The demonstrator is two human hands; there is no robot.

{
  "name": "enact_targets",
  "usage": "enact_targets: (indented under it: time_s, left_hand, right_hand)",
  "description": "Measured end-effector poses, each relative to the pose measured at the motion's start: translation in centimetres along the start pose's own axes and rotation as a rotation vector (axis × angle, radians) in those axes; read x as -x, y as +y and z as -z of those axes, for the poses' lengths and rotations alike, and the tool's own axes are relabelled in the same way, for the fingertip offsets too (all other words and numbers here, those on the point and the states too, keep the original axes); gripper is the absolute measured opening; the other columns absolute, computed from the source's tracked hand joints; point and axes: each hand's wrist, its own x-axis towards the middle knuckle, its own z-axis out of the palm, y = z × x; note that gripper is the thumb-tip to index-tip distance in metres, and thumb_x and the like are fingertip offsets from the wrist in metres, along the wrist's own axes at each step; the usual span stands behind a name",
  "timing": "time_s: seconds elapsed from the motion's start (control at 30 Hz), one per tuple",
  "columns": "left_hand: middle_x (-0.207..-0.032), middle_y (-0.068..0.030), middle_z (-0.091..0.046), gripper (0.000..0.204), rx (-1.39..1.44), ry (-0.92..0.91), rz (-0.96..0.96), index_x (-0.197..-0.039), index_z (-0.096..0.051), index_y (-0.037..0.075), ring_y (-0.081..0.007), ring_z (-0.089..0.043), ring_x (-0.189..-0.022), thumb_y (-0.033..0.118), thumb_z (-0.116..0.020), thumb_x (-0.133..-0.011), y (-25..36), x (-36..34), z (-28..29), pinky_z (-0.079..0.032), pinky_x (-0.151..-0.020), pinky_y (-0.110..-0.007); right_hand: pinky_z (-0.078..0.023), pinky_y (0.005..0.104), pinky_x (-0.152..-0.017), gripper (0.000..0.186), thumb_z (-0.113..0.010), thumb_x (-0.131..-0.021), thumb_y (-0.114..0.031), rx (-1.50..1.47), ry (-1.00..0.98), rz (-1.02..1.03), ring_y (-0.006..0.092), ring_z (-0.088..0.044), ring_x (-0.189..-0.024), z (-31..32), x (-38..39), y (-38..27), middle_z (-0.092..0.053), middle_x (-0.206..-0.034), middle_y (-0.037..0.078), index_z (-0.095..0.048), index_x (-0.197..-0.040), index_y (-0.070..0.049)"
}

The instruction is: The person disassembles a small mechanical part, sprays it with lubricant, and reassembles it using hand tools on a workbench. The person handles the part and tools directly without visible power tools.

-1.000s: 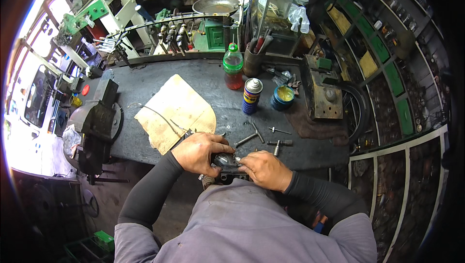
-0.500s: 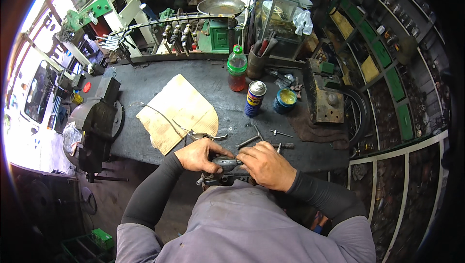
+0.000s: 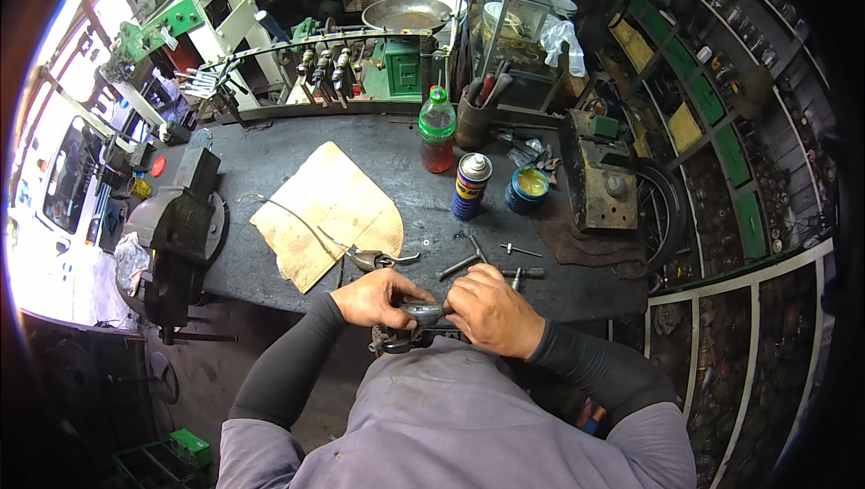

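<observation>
Close to my body, at the bench's front edge, my left hand [image 3: 374,298] is closed around a dark grey metal part [image 3: 422,312] with a rounded body. My right hand [image 3: 496,313] has its fingers pinched at the right end of this part; whether they also hold something small is hidden. Beneath my left hand hangs a dark, rounded lever-like piece [image 3: 396,346], and I cannot tell whether it joins the part. Just beyond my hands lie a small metal lever assembly [image 3: 371,260] with a thin cable [image 3: 297,216], a T-handled tool [image 3: 458,267] and a short metal rod [image 3: 523,273].
A stained yellowish sheet [image 3: 338,196] lies on the dark bench [image 3: 270,142]. A vise [image 3: 180,219] is at the left. Farther back stand a spray can [image 3: 469,190], a grease tub [image 3: 528,196], a green-capped bottle [image 3: 438,137] and a metal block [image 3: 599,187] on a rag.
The grey part has turned slightly in my hands, and its face shows more. Below my left hand the dark lever-like piece has come into clearer view. Both hands keep their hold.
</observation>
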Motion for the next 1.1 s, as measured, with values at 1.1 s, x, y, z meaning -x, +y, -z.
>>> enact_targets:
  time_s: [1.1]
  left_hand:
    - [-0.121, -0.0148, -0.081, 0.062, 0.23, 0.031, -0.013, -0.142, -0.071, -0.007, -0.0178, -0.074, -0.108, 0.008, -0.08, -0.082, -2.9, 1.3, -2.3, -0.057, -0.103, -0.034]
  right_hand:
    - [-0.045, 0.0576, -0.116, 0.028, -0.082, -0.094, -0.018, -0.104, 0.014, -0.049, 0.0312, -0.072, -0.11, 0.0, 0.5, -1.6, -0.072, -0.102, 0.009, -0.068, -0.115, -0.006]
